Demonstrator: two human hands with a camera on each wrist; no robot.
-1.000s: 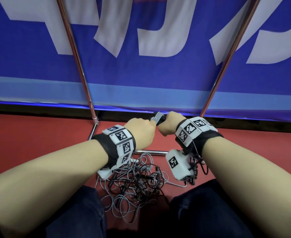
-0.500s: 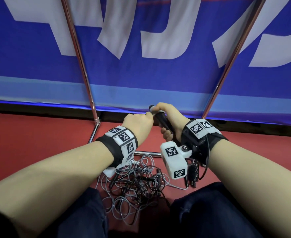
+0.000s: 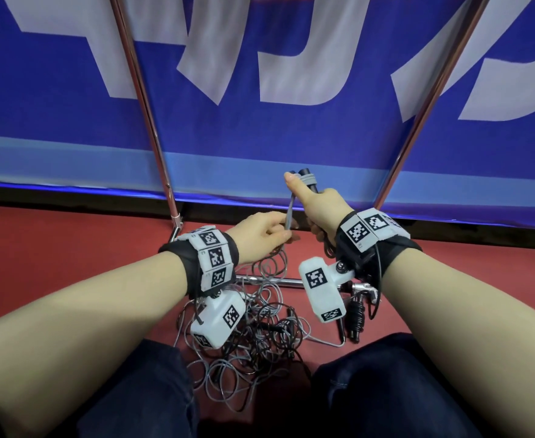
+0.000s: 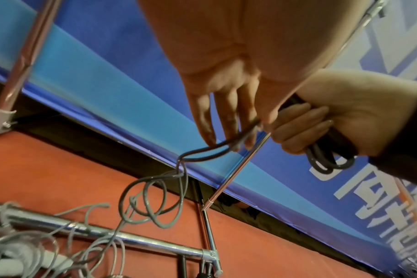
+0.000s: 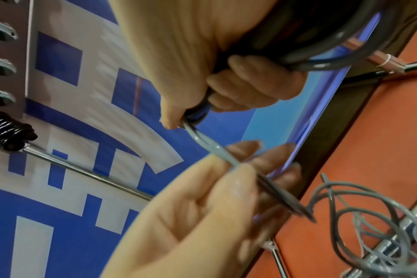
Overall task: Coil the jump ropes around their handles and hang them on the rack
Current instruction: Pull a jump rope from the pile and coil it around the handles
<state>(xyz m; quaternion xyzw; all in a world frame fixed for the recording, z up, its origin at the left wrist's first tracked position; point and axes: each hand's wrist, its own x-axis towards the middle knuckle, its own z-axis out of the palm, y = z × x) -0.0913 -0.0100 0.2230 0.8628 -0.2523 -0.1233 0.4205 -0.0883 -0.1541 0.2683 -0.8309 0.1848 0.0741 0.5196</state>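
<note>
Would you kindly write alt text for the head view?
The right hand grips black jump-rope handles upright while the left hand pinches their grey rope. Tangled ropes lie below on the red floor.

Head camera looks down; both wrist cameras look up, close, sharing the hands.

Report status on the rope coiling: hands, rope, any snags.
Right hand grips black handles, few grey turns on. Left hand pinches grey rope below. Tangled rope pile lies over rack base bar; snag likely.
</note>
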